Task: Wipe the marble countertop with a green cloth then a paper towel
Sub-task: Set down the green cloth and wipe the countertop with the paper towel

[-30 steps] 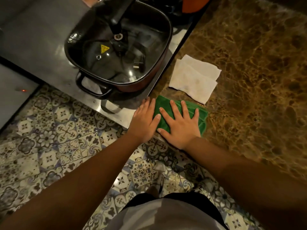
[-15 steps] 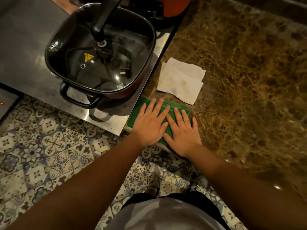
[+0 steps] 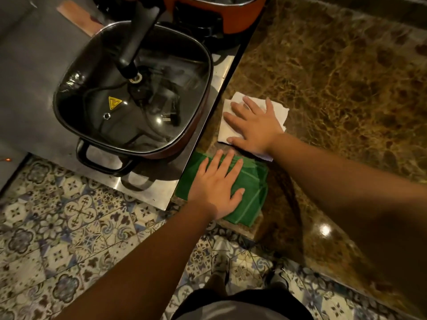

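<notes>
Left hand point(image 3: 218, 184) flat, palm down, fingers spread and unclenched, pressing on folded green cloth point(image 3: 250, 192) at near corner of marble countertop point(image 3: 335, 88). Right hand point(image 3: 255, 124) likewise flat, fingers extended and splayed, resting on white paper towel point(image 3: 279, 110), not gripping. Paper towel lying on marble just beyond cloth, edges nearly touching. To left, on steel surface point(image 3: 34, 88): square electric pan point(image 3: 129, 93) under glass lid, black handle upright. Patterned tile floor point(image 3: 57, 227) below.
</notes>
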